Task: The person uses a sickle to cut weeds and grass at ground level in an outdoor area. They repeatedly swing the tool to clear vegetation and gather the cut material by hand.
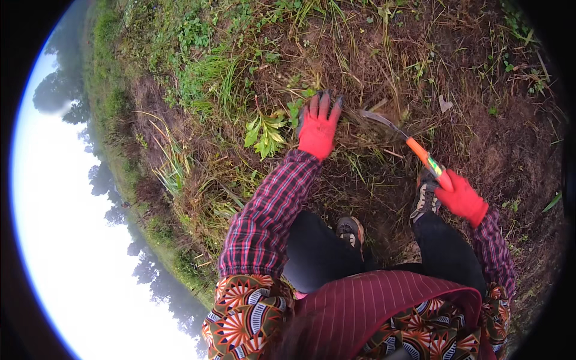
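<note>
My right hand (462, 199), in a red glove, grips the orange handle of a sickle (422, 153). Its curved metal blade points up and left, low over the cut stems and soil. My left hand (318, 123), gloved in red with dark fingertips, rests palm down on the weeds with its fingers somewhat spread. Nothing shows in its grasp, though the palm side is hidden. Just left of that hand lies a leafy green weed (265, 134). The sickle's tip is a short way right of my left fingers, apart from them.
My two shoes (351, 231) stand on the soil below the hands, the right one close to the sickle handle. Tufts of long grass (216, 74) grow at the upper left. A dry leaf (444, 104) lies to the right. Misty trees (105, 180) line the far left.
</note>
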Demonstrator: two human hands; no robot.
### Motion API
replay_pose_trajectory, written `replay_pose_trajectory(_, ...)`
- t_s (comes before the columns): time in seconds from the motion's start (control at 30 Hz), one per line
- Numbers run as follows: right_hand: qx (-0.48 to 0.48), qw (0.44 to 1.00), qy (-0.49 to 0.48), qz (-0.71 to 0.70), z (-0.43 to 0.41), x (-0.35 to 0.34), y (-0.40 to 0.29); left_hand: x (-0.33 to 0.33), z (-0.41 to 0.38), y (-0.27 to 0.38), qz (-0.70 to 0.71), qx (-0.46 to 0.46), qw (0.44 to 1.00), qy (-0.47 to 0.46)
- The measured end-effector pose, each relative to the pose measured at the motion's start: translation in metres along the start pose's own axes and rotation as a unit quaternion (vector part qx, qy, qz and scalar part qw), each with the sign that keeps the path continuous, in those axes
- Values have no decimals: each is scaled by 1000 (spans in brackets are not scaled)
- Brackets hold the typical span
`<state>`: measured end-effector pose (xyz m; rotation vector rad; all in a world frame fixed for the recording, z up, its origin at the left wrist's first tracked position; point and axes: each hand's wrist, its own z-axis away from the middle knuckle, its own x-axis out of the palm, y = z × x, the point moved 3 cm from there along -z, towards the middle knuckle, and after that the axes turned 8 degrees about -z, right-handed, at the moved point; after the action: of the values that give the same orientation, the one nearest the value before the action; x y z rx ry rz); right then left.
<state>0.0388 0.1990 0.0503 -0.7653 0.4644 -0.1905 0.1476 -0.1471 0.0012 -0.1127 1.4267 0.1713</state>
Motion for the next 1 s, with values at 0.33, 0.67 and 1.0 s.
replay_pose_trajectory(0.33,50,938,100,-328,-3,-29,-29,48,46,-37,-29,109,982,-154)
replay_pose_trajectory(0.67,24,981,-26,-189,-30,19,-39,19,392,-204,-156,-161,738,-637)
replay_pose_trajectory(1.0,-83,996,-42,11,-81,25,-70,-28,230,-135,16,-215,931,-295)
